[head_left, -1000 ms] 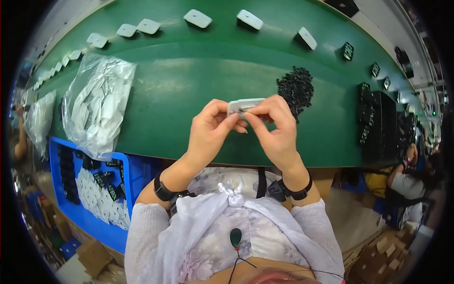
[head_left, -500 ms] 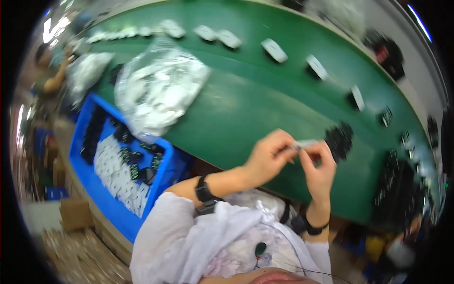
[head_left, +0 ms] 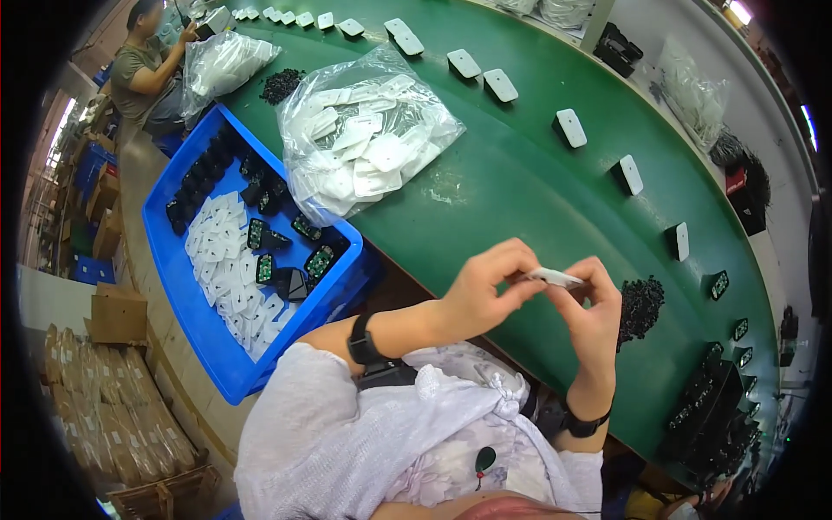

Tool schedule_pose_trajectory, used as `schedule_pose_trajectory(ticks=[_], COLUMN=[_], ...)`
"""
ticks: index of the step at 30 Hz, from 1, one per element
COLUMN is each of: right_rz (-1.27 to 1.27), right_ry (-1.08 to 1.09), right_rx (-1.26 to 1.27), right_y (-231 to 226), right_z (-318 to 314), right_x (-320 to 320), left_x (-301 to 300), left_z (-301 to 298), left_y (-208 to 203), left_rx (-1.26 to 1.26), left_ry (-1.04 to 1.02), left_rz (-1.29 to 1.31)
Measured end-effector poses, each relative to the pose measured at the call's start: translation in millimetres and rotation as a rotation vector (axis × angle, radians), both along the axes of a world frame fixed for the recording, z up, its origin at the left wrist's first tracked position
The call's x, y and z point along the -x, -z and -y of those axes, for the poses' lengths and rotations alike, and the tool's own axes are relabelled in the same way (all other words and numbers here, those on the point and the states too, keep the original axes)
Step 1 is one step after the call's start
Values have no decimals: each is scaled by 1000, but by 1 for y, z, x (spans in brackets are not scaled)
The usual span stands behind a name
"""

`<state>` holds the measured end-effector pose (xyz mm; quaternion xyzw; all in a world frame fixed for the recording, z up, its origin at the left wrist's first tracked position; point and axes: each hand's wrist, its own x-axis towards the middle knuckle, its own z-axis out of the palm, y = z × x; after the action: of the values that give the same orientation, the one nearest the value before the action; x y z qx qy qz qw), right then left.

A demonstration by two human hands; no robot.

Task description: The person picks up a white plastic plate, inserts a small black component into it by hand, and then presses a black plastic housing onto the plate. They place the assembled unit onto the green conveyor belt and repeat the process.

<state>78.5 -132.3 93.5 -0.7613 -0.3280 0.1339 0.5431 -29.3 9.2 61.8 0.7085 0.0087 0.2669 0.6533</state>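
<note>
A small white plastic cover plate (head_left: 555,277) is held between my two hands above the near edge of the green table. My left hand (head_left: 492,288) pinches its left end between thumb and fingers. At its right end, the fingertips and thumb of my right hand (head_left: 591,314) close on it. The plate appears almost edge-on, slightly tilted. Just right of my right hand lies a heap of small black parts (head_left: 641,308) on the table.
Left stands a blue bin (head_left: 201,368) of white plates and black housings with green boards. Beyond it lies a clear bag of white plates (head_left: 373,143). White-topped black units (head_left: 570,128) line the far side. Black housings (head_left: 693,407) crowd the right. Another person (head_left: 149,74) sits far left.
My view has turned, so the bin, bag and row of units sit differently in the picture. Both hands keep hold of the plate, which shows a little more of its face now.
</note>
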Motion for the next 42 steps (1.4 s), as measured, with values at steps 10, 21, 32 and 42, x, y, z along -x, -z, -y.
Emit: schedule_pose_trajectory(ticks=[10,21,32,42], right_rz=[-243,-510,-466,-356], right_ry=[-320,-317,-149,-117], right_rx=[-102,15,-77,52], right_y=[-8,41,34,25], right_z=[-88,-128,-175,-165], right_x=[10,1,-51,-71], left_x=[91,174,246,127], left_z=[-79,-29,-176,-565], left_y=[-82,-158,-148,93], left_rx=[-893,-1501,-1947,-636], left_ry=[-581,-1005,-1423,-1174], left_rz=[106,1334,1221,-755])
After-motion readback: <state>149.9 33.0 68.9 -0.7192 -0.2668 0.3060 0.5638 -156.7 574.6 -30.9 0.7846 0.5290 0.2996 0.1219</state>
